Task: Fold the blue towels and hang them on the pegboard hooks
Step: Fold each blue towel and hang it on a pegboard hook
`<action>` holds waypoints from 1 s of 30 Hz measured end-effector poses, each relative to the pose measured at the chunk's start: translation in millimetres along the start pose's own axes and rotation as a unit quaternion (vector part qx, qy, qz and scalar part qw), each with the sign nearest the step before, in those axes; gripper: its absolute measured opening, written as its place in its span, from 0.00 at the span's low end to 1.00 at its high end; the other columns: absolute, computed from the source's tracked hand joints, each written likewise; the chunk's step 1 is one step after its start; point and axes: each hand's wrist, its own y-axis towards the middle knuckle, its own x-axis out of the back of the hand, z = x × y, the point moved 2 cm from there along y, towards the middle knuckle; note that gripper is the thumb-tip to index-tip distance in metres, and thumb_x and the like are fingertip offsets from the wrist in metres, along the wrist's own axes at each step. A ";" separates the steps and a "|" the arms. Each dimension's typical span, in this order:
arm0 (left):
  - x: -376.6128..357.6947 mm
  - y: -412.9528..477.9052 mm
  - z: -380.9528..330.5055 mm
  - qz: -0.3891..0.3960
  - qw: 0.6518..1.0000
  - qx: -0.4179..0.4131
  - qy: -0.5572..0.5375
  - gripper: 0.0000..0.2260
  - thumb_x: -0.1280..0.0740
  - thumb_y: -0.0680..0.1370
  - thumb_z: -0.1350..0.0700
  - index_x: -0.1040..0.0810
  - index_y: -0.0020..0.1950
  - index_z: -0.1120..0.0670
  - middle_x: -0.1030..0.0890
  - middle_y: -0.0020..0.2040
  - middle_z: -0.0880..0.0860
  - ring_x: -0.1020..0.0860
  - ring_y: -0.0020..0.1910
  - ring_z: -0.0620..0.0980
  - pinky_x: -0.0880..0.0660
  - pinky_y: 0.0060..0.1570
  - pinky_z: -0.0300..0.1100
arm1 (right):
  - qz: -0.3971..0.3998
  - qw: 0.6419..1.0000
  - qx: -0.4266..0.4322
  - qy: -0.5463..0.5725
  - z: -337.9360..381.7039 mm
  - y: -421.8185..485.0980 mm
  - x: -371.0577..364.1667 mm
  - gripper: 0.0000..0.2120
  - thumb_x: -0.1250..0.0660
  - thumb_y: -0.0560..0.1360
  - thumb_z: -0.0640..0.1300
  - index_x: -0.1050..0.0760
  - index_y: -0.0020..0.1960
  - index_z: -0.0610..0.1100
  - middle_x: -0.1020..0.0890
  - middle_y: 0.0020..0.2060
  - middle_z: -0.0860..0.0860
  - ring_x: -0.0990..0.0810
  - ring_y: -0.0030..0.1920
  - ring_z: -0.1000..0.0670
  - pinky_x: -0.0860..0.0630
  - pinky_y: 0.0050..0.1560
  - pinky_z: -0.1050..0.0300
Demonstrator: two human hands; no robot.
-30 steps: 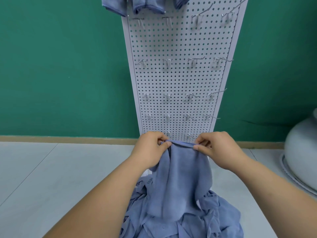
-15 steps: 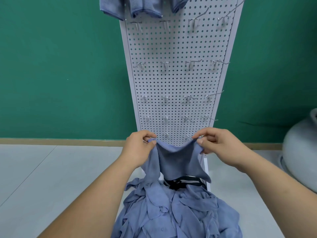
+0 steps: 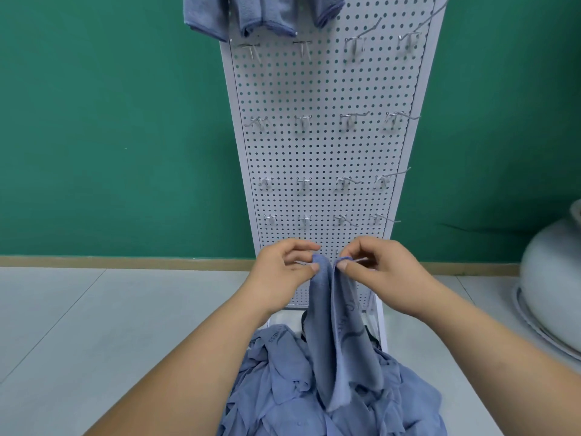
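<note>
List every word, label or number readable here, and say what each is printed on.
"NESS": dark print on a crumpled blue towel at the pile's upper left; any earlier letters are lost in a fold.
Unreadable: dark lettering down the held blue towel, pinched by the left hand and right hand; too creased.
No text on the white perforated pegboard.

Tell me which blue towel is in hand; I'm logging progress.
The towel pinched by the left hand and right hand above the pile; the rest lie heaped or hang atop the pegboard.
</note>
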 end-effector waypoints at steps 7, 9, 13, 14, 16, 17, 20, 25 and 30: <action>-15.4 -1.7 -0.2 0.066 0.997 -0.007 -0.040 0.10 0.31 0.83 0.61 0.18 0.62 0.49 0.12 0.53 0.53 0.16 0.57 0.58 0.23 0.68 0.58 | -0.014 1.000 -0.008 -0.009 -3.5 -0.6 -4.8 0.06 0.21 0.75 0.47 0.18 0.44 0.52 0.16 0.37 0.51 0.24 0.33 0.55 0.25 0.39 0.61; -17.0 -3.5 -1.6 0.066 0.997 -0.011 -0.031 0.09 0.31 0.83 0.59 0.18 0.62 0.49 0.12 0.52 0.52 0.16 0.58 0.58 0.23 0.67 0.59 | -0.042 0.999 -0.015 -0.015 -4.2 -0.5 -4.7 0.10 0.19 0.72 0.47 0.20 0.43 0.51 0.17 0.35 0.50 0.25 0.32 0.55 0.26 0.37 0.61; -18.6 -6.8 -4.7 0.049 0.998 -0.036 -0.024 0.10 0.26 0.79 0.62 0.18 0.59 0.54 0.12 0.47 0.53 0.17 0.46 0.48 0.19 0.58 0.45 | -0.036 0.999 -0.027 -0.025 -4.6 -0.1 -5.0 0.14 0.17 0.70 0.47 0.22 0.47 0.52 0.17 0.34 0.51 0.25 0.30 0.55 0.26 0.36 0.61; -18.4 -6.3 -4.2 0.040 0.998 -0.043 -0.014 0.10 0.25 0.79 0.64 0.17 0.58 0.54 0.12 0.46 0.53 0.18 0.44 0.46 0.19 0.54 0.41 | -0.017 0.999 -0.036 -0.030 -6.8 0.0 -5.9 0.15 0.17 0.70 0.48 0.21 0.49 0.53 0.17 0.34 0.53 0.25 0.31 0.56 0.25 0.37 0.61; -17.4 -5.3 -4.0 0.028 0.998 -0.052 0.014 0.09 0.25 0.78 0.64 0.17 0.56 0.53 0.12 0.44 0.51 0.19 0.41 0.44 0.21 0.49 0.37 | 0.030 0.997 -0.053 -0.037 -13.7 -0.7 -7.6 0.14 0.18 0.71 0.49 0.19 0.52 0.54 0.18 0.34 0.55 0.23 0.32 0.56 0.23 0.41 0.59; -16.3 -4.5 -3.7 0.025 0.997 -0.059 0.035 0.09 0.25 0.78 0.64 0.17 0.55 0.52 0.12 0.44 0.49 0.19 0.41 0.44 0.22 0.48 0.36 | 0.054 0.997 -0.057 -0.028 -16.5 -1.4 -8.3 0.11 0.19 0.73 0.50 0.18 0.53 0.54 0.19 0.34 0.56 0.23 0.34 0.55 0.24 0.43 0.58; -12.2 -1.9 -1.1 0.021 0.991 -0.084 0.104 0.09 0.24 0.78 0.60 0.16 0.54 0.48 0.13 0.45 0.45 0.18 0.43 0.43 0.22 0.50 0.39 | 0.080 0.995 -0.062 0.008 -23.2 -2.7 -7.2 0.03 0.25 0.79 0.49 0.16 0.48 0.51 0.21 0.33 0.55 0.25 0.36 0.55 0.26 0.45 0.56; -10.1 -1.2 1.7 0.024 0.972 -0.107 0.208 0.08 0.22 0.77 0.55 0.13 0.54 0.45 0.13 0.45 0.42 0.16 0.48 0.38 0.20 0.56 0.41 | 0.044 0.998 -0.043 -0.034 -24.7 -1.9 -10.4 0.04 0.23 0.77 0.49 0.15 0.45 0.51 0.15 0.36 0.51 0.22 0.35 0.56 0.22 0.44 0.54; -0.1 2.5 -4.8 -0.016 0.951 -0.117 0.285 0.04 0.25 0.80 0.54 0.15 0.49 0.44 0.16 0.41 0.41 0.20 0.42 0.37 0.29 0.45 0.26 | 0.051 0.996 -0.046 -0.056 -28.5 -0.4 -5.3 0.03 0.24 0.78 0.48 0.17 0.47 0.54 0.17 0.34 0.56 0.23 0.34 0.59 0.25 0.41 0.59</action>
